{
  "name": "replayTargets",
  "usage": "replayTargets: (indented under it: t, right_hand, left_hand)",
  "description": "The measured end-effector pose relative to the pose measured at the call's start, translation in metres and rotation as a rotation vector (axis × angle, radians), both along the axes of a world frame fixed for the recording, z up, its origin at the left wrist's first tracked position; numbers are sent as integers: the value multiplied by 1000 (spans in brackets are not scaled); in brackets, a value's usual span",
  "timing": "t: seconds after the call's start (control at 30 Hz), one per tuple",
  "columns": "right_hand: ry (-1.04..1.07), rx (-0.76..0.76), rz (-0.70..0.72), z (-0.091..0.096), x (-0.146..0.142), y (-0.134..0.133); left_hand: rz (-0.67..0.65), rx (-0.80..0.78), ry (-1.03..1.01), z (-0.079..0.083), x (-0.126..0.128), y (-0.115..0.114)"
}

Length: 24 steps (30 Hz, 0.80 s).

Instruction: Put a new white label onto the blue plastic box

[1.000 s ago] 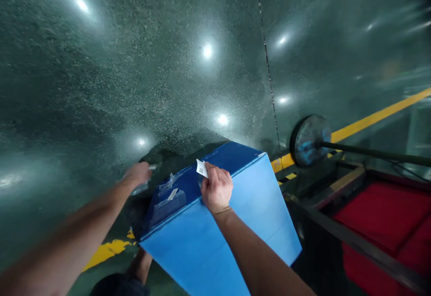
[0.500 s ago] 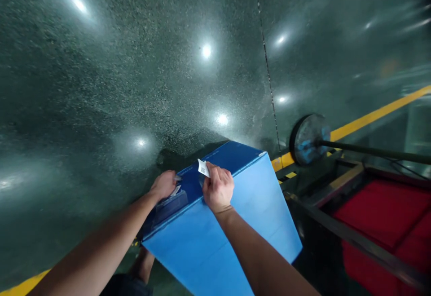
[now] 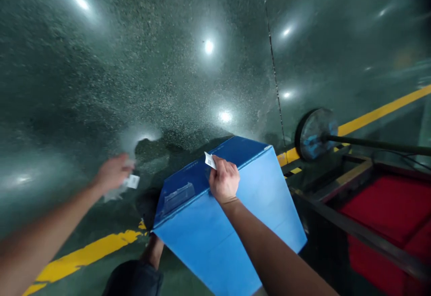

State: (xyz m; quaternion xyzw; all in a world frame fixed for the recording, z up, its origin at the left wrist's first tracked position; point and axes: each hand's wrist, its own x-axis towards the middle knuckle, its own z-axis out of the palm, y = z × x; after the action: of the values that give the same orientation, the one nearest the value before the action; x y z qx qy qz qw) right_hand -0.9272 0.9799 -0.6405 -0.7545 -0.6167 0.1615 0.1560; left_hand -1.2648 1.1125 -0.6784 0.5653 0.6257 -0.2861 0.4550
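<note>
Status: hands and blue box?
Right hand on blue cardboard box, pinching white QR label. Left hand off box, holding second white label and clear plastic film. Clear plastic pouch on box top.

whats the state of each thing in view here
left hand: raised clear of the box, pinching a white label
right hand: resting on the box top, pinching a QR label
QR label: edge sticking out past the fingers
blue corrugated box: dark top facing up, closed
clear plastic pouch: lying flat on the box top
red cart: standing to the right of the box
</note>
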Motion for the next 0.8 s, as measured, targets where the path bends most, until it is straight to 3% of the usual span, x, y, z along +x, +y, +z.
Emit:
replayTargets:
  t: [0.07, 0.17, 0.3, 0.5, 0.6, 0.7, 0.8]
  right_hand:
    - [-4, -5, 0, 1, 0, 1]
    - [-12, -8, -1, 0, 0, 1]
    - [-19, -9, 3, -1, 0, -1]
    - [-23, -5, 1, -2, 0, -1]
    - [-18, -14, 5, -3, 1, -2]
    - [-20, -20, -4, -4, 1, -3]
    - [-24, -22, -9, -3, 0, -2]
  left_hand:
    - [-10, -108, -218, 18, 40, -27]
    - [-10, -221, -499, 30, 94, -68]
    - [30, -186, -666, 29, 126, -89]
    - [228, -213, -660, 24, 125, -91]
    - [361, -271, -701, 28, 107, -82]
    - [497, -208, -730, 33, 87, -66]
    - [469, -215, -754, 36, 88, -59]
